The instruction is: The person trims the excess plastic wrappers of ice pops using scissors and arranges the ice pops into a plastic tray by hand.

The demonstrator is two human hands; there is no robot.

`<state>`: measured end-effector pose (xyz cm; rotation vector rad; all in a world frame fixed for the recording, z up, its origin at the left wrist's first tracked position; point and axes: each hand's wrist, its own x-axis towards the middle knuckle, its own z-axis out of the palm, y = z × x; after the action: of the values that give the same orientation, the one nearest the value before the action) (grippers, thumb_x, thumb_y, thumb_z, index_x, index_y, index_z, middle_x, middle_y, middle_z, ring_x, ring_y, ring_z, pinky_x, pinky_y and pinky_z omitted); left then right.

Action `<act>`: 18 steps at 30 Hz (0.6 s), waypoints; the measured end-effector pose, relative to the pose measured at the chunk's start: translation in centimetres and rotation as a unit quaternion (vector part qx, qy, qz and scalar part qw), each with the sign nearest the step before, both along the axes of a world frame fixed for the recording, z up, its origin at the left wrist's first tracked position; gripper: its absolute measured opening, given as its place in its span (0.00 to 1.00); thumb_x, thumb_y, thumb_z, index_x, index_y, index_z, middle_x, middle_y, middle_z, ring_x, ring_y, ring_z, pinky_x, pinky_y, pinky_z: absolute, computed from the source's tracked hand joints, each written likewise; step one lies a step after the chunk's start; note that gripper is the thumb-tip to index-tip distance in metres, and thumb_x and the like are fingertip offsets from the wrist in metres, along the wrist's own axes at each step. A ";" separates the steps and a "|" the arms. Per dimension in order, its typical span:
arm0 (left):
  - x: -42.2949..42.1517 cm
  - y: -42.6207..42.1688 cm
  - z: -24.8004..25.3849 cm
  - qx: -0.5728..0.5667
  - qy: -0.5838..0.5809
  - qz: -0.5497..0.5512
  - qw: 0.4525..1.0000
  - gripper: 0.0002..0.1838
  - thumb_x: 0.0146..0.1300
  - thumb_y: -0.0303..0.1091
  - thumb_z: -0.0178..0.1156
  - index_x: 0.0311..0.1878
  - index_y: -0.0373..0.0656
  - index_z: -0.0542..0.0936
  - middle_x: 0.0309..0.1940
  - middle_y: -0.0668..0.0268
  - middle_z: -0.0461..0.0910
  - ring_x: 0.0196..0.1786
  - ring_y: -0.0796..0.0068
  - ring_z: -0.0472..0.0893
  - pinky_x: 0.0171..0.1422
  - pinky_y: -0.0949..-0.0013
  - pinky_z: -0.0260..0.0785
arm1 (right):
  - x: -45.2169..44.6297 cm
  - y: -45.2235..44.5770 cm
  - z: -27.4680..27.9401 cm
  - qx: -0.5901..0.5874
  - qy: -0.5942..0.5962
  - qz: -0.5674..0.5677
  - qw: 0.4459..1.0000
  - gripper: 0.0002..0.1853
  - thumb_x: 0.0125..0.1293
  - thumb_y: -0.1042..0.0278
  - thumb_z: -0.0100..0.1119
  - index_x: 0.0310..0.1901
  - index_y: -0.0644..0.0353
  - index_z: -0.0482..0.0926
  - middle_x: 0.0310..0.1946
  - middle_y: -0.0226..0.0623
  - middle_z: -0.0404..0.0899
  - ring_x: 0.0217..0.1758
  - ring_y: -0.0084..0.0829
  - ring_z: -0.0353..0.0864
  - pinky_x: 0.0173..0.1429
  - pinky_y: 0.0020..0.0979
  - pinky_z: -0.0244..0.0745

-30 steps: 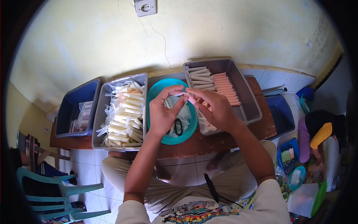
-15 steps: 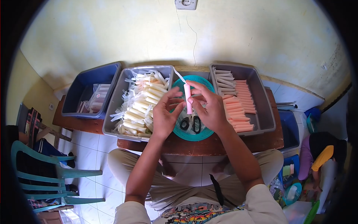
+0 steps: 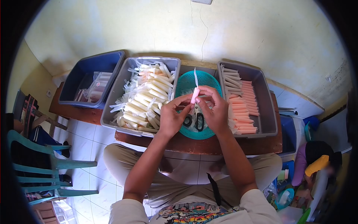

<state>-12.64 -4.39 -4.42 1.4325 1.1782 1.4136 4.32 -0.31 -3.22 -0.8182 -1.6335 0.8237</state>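
A short pink tube (image 3: 195,95) with a clear plastic tail pointing up is held between both hands over the teal basket (image 3: 213,131). My left hand (image 3: 174,115) pinches its lower end. Around its upper part are the fingers of my right hand (image 3: 213,107). Black-handled scissors (image 3: 199,121) lie in the basket just below the hands, on clear plastic. Left of the basket, a grey tray (image 3: 112,122) holds many cream tubes (image 3: 143,108) in loose plastic. The grey tray (image 3: 271,123) on the right holds rows of pink tubes (image 3: 242,120) and greyish tubes (image 3: 232,79).
A dark blue bin (image 3: 71,91) with packed tubes stands at the far left of the wooden bench (image 3: 179,146). A green plastic chair (image 3: 33,170) is at lower left. At right, another person (image 3: 317,158) bends near a small teal bowl (image 3: 285,198).
The view has shifted. The pink tube, upright half a second ago in my right fingers, is now tilted, and my left fingers have closed on its lower end.
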 end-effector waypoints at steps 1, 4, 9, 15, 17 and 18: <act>-0.1 0.0 -0.3 -0.014 0.030 0.002 0.999 0.19 0.74 0.21 0.67 0.67 0.39 0.85 0.54 0.61 0.90 0.53 0.76 0.88 0.60 0.69 0.83 | 0.1 -0.1 -0.1 -0.001 0.000 -0.001 1.000 0.18 0.75 0.68 0.69 0.63 0.57 0.83 0.50 0.44 0.91 0.48 0.33 0.94 0.46 0.30 0.86; 0.0 0.2 -0.9 0.013 0.053 0.018 0.998 0.20 0.73 0.21 0.69 0.67 0.40 0.86 0.53 0.60 0.91 0.53 0.76 0.88 0.58 0.69 0.84 | 0.6 -0.4 -0.3 -0.020 -0.010 -0.014 1.000 0.17 0.75 0.68 0.69 0.62 0.59 0.84 0.49 0.43 0.91 0.48 0.33 0.94 0.45 0.30 0.86; -0.3 0.5 -1.5 0.011 0.047 0.040 0.998 0.21 0.71 0.21 0.70 0.67 0.39 0.85 0.50 0.60 0.91 0.50 0.76 0.89 0.55 0.69 0.84 | 1.0 -0.5 -1.5 -0.099 -0.128 -0.085 0.983 0.20 0.71 0.66 0.71 0.61 0.63 0.85 0.48 0.47 0.91 0.43 0.38 0.94 0.47 0.36 0.87; -0.7 0.4 -2.0 0.033 0.084 0.065 0.994 0.21 0.71 0.20 0.71 0.66 0.39 0.86 0.48 0.60 0.91 0.46 0.76 0.89 0.52 0.69 0.84 | 1.0 0.1 -4.7 -0.111 -0.391 -0.071 0.911 0.27 0.66 0.59 0.77 0.59 0.72 0.84 0.49 0.58 0.88 0.53 0.52 0.91 0.60 0.47 0.84; -0.6 0.5 -2.3 0.032 0.081 0.065 0.994 0.21 0.71 0.21 0.71 0.66 0.39 0.86 0.48 0.60 0.91 0.46 0.76 0.89 0.51 0.69 0.84 | 0.3 0.1 -5.2 -0.148 -0.424 -0.068 0.891 0.28 0.65 0.59 0.78 0.59 0.73 0.83 0.51 0.59 0.87 0.56 0.54 0.90 0.62 0.49 0.84; -0.7 0.6 -2.4 0.038 0.083 0.066 0.994 0.21 0.71 0.21 0.71 0.66 0.39 0.86 0.48 0.60 0.91 0.45 0.76 0.89 0.51 0.69 0.84 | -0.2 0.2 -5.3 -0.183 -0.455 -0.064 0.869 0.30 0.64 0.58 0.79 0.58 0.74 0.82 0.54 0.60 0.86 0.59 0.56 0.88 0.64 0.50 0.83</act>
<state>-13.30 -3.83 -6.83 1.5742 1.3577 1.4641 4.12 -0.15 -8.52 -1.7564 -2.2183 0.6906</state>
